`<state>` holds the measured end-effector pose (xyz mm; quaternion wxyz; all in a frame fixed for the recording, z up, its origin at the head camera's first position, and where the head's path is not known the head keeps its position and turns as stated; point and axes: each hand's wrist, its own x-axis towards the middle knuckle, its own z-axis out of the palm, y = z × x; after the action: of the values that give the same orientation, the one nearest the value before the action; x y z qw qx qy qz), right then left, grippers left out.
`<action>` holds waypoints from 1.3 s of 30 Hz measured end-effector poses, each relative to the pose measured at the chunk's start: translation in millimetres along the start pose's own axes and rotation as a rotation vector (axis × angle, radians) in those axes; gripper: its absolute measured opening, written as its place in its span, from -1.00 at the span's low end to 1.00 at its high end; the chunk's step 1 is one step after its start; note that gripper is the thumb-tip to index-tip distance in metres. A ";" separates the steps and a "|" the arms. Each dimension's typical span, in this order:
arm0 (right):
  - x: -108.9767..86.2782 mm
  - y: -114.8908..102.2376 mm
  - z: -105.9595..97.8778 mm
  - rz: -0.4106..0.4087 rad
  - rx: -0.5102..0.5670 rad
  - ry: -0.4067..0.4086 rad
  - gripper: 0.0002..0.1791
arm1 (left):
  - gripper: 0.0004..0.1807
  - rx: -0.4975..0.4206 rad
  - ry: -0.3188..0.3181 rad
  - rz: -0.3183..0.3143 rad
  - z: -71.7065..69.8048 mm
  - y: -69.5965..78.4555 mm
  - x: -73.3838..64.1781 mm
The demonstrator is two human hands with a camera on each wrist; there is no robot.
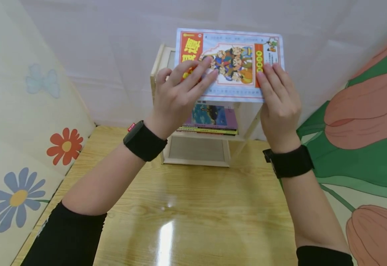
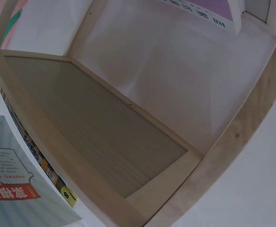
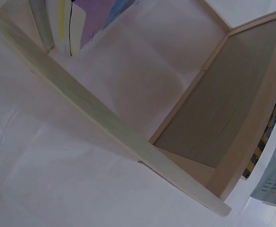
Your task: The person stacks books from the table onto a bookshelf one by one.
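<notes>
A blue-bordered picture book [image 1: 230, 92] with a cartoon group on its cover lies level over the top of a small wooden shelf [image 1: 158, 68]. My left hand [image 1: 176, 90] holds its near left part, fingers spread over the cover and thumb hidden. At the near right corner my right hand [image 1: 279, 99] grips the book, fingers flat on top and thumb out of sight beneath. From below, the left wrist view shows the book's pale blue back cover [image 2: 14, 165] jutting past the shelf's front edge, beside a row of book spines [image 2: 48, 170]. Neither wrist view shows fingers.
Below, a purple-covered book [image 1: 230, 116] tops a stack on the middle shelf. The shelf's bottom board [image 1: 196, 149] stands near the wood-patterned floor [image 1: 196, 207]. A white cloth [image 1: 120, 55] hangs behind; flower-printed panels [image 1: 373, 111] flank both sides.
</notes>
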<state>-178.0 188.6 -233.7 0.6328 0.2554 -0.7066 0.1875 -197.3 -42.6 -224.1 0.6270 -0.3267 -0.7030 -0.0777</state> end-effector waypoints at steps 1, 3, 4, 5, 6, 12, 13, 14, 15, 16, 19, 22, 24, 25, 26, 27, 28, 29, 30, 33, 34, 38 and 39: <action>1.6 2.2 1.2 0.010 -0.003 -0.018 -0.72 | -0.68 0.002 -0.009 -0.006 1.7 -2.0 2.1; 4.5 6.3 3.9 0.032 -0.009 -0.059 -0.70 | -0.68 -0.003 -0.036 -0.023 5.1 -6.2 6.1; 6.2 7.9 5.5 0.048 -0.010 -0.079 -0.69 | -0.68 -0.005 -0.048 -0.031 6.7 -8.4 7.9; 7.6 9.2 7.2 0.063 -0.015 -0.100 -0.68 | -0.68 -0.003 -0.062 -0.041 8.1 -10.5 9.5; 8.9 10.4 9.0 0.073 -0.028 -0.126 -0.67 | -0.68 0.002 -0.077 -0.053 9.4 -12.7 10.9; 15.0 12.7 16.4 0.212 -0.063 -0.309 -0.55 | -0.64 0.002 -0.184 -0.151 10.5 -22.5 12.6; 16.0 13.4 16.5 0.246 -0.062 -0.337 -0.50 | -0.65 -0.012 -0.204 -0.168 9.6 -23.5 11.8; 17.2 14.5 16.2 0.276 -0.067 -0.366 -0.47 | -0.65 -0.032 -0.229 -0.185 8.5 -24.2 10.7; 18.4 15.7 15.9 0.305 -0.068 -0.395 -0.45 | -0.66 -0.056 -0.251 -0.201 7.4 -24.7 9.4; 19.9 17.5 15.6 0.329 -0.063 -0.425 -0.44 | -0.66 -0.084 -0.273 -0.217 6.2 -25.1 8.0; 24.4 23.6 16.1 0.359 -0.061 -0.510 -0.43 | -0.67 -0.169 -0.311 -0.257 3.0 -25.5 3.3; 28.5 28.4 17.7 0.362 -0.065 -0.572 -0.46 | -0.65 -0.215 -0.311 -0.282 1.5 -25.8 -0.5; 29.3 29.8 18.3 0.362 -0.071 -0.583 -0.48 | -0.63 -0.227 -0.301 -0.296 1.3 -26.3 -1.7; 29.2 30.3 18.0 0.365 -0.067 -0.580 -0.49 | -0.62 -0.232 -0.300 -0.305 1.3 -26.6 -1.7; 28.5 30.5 17.2 0.372 -0.054 -0.572 -0.49 | -0.61 -0.237 -0.296 -0.314 1.6 -26.8 -1.5; 27.2 30.7 16.1 0.373 -0.034 -0.553 -0.50 | -0.61 -0.239 -0.293 -0.324 2.1 -26.9 -1.3; 25.4 30.9 14.5 0.380 -0.009 -0.530 -0.50 | -0.61 -0.239 -0.292 -0.334 2.5 -27.0 -1.1; 23.3 31.1 12.9 0.388 0.020 -0.505 -0.51 | -0.61 -0.241 -0.290 -0.342 2.9 -26.9 -0.9; 21.1 31.5 11.3 0.391 0.047 -0.483 -0.54 | -0.62 -0.242 -0.287 -0.350 3.6 -26.7 -0.8; 15.3 33.9 7.8 0.381 0.113 -0.437 -0.63 | -0.66 -0.252 -0.280 -0.373 5.0 -25.9 -1.1; 14.2 35.1 7.5 0.376 0.127 -0.428 -0.65 | -0.67 -0.258 -0.278 -0.379 5.3 -25.8 -1.4; 13.6 39.9 8.7 0.373 0.159 -0.420 -0.70 | -0.71 -0.279 -0.273 -0.403 5.8 -26.1 -3.2; 14.1 40.5 9.2 0.379 0.162 -0.420 -0.71 | -0.71 -0.284 -0.269 -0.406 5.8 -26.4 -3.7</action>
<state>-210.5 213.8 -218.6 0.4040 0.2017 -0.8398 0.3012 -216.8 -61.3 -220.8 0.4476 -0.2712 -0.8130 -0.2552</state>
